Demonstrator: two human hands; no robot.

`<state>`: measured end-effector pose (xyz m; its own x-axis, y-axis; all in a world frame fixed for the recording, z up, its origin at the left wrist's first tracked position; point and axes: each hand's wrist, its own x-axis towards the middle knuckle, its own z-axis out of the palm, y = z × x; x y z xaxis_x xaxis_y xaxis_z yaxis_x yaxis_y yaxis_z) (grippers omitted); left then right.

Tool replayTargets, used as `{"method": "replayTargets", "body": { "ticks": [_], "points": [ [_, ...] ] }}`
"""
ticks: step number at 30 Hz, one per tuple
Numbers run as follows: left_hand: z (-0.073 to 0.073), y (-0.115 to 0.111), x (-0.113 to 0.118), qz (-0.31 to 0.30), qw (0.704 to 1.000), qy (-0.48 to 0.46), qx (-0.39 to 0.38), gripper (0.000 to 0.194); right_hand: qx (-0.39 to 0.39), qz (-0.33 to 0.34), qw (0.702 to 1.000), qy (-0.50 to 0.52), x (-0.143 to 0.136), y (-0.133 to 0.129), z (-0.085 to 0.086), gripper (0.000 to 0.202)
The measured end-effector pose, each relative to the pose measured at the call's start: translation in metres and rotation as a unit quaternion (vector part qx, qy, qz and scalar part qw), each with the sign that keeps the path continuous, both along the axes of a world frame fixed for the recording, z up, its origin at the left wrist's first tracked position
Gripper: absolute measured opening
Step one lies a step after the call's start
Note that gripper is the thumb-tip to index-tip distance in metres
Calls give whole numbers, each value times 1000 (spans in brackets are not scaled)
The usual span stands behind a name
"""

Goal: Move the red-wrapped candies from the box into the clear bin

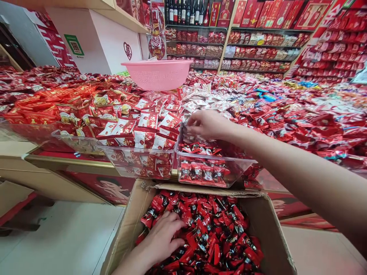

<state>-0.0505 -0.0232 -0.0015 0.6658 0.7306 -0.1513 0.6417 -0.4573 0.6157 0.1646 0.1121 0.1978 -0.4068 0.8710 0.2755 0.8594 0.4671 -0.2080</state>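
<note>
An open cardboard box (276,233) full of red and black wrapped candies (205,229) is at the bottom centre. My left hand (164,235) rests on the candies at the box's left side, thumb and fingers apart. Behind the box, a clear plastic bin (237,166) holds a few rows of similar red and black candies (200,172). Over the back of this bin is my right hand (205,124), its fingers curled; whatever is between the fingertips is too small to make out.
Left of the bin, another clear bin (114,160) is heaped with red and white packets (146,137). A pink plastic basket (159,74) sits on the candy heaps behind. Shelves with bottles (187,15) and packets line the back wall. A white pillar (100,42) stands at the left.
</note>
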Motion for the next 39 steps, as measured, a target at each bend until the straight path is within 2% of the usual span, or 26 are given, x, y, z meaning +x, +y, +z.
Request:
{"method": "replayTargets", "body": {
  "ticks": [2, 3, 4, 5, 7, 9, 11, 13, 15, 18, 19, 21, 23, 25, 27, 29, 33, 36, 39],
  "points": [
    [-1, -3, 2, -14, 999, 29, 10, 22, 31, 19, 997, 63, -1, -43, 16, 23],
    [-1, -4, 3, -19, 999, 33, 11, 15, 21, 40, 995, 93, -2, -67, 15, 22],
    [0, -4, 4, -24, 999, 31, 12, 11, -4, 72, 990, 118, -3, -91, 8, 22],
    [1, -3, 5, -28, 999, 24, 12, 9, -46, 109, 984, 131, -5, -114, -7, 20],
    [5, -2, 7, -26, 1000, -5, 13, 10, -154, 166, 967, 114, -8, -150, -55, 18],
    [11, 1, 10, 7, 999, -50, 4, 11, -205, 118, 967, 94, -11, -170, -114, 21],
    [15, 4, 14, 74, 990, -114, -24, 12, -226, 71, 968, 88, -14, -176, -167, 39],
    [17, 8, 19, 153, 969, -184, -68, 13, -224, 40, 969, 93, -17, -175, -201, 40],
    [17, 11, 23, 223, 935, -255, -109, 15, -224, 36, 967, 120, -17, -172, -215, 24],
    [17, 14, 28, 293, 866, -354, -195, 20, -242, -3, 939, 243, -12, -167, -210, 14],
    [18, 13, 29, 298, 842, -377, -243, 23, -251, -32, 918, 306, -9, -165, -205, 16],
    [19, 10, 32, 274, 807, -396, -341, 28, -270, -95, 853, 436, -4, -161, -196, 23],
    [23, 5, 36, 225, 802, -380, -402, 32, -289, -149, 772, 547, -3, -158, -189, 29],
    [27, -1, 42, 187, 811, -359, -422, 37, -303, -185, 696, 624, -6, -155, -185, 34],
    [33, -7, 48, 167, 817, -351, -426, 37, -295, -199, 652, 669, -11, -154, -184, 36],
    [39, -11, 53, 145, 819, -352, -428, 32, -266, -209, 649, 681, -16, -154, -185, 35],
    [43, -14, 52, 102, 821, -331, -453, 26, -206, -226, 701, 644, -19, -155, -188, 32],
    [33, -13, 49, 164, 817, -324, -448, 24, -180, -205, 753, 599, -15, -160, -185, 29],
    [22, -11, 48, 251, 813, -335, -404, 25, -184, -121, 808, 546, -10, -169, -176, 22]
  ]
}}
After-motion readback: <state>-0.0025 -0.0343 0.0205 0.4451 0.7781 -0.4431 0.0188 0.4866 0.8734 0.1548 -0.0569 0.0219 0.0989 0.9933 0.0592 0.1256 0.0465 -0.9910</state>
